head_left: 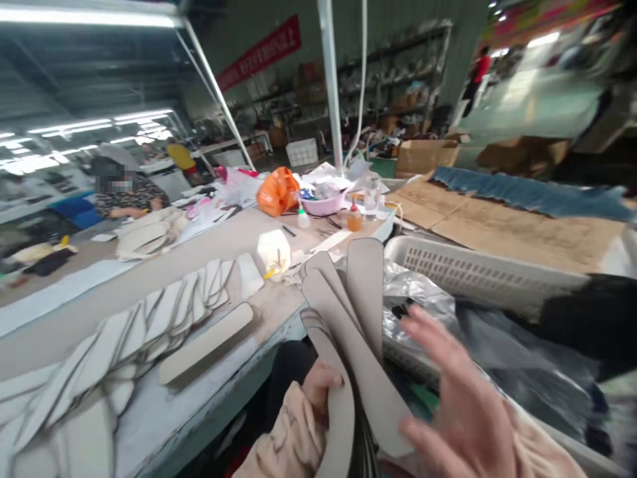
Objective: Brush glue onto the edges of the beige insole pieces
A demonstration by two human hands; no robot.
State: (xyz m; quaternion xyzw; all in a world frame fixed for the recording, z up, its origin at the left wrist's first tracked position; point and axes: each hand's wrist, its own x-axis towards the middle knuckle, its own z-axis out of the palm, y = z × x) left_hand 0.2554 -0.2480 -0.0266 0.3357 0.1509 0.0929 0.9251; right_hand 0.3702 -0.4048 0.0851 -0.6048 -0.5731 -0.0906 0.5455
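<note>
My left hand (322,385) is closed around a fanned bundle of flat beige strips (348,358) with rounded ends and dark edges, its thumb lying on the nearest strip. Just right of the bundle, my right hand (462,398) is open with fingers spread, slightly blurred. Its thumb overlaps the edge of one strip; whether it touches cannot be made out. On the table to the left lies a long overlapping row of similar strips (144,325). One single strip (209,342) rests apart from that row, near the table's front edge.
A grey plastic basket (472,265) with clear plastic bags (423,292) stands at my right. Farther back on the table (223,232) are an orange bag (277,191), a pink basin (323,204), small bottles (354,218) and a lit white lamp (273,252). Another person (127,186) sits across the table.
</note>
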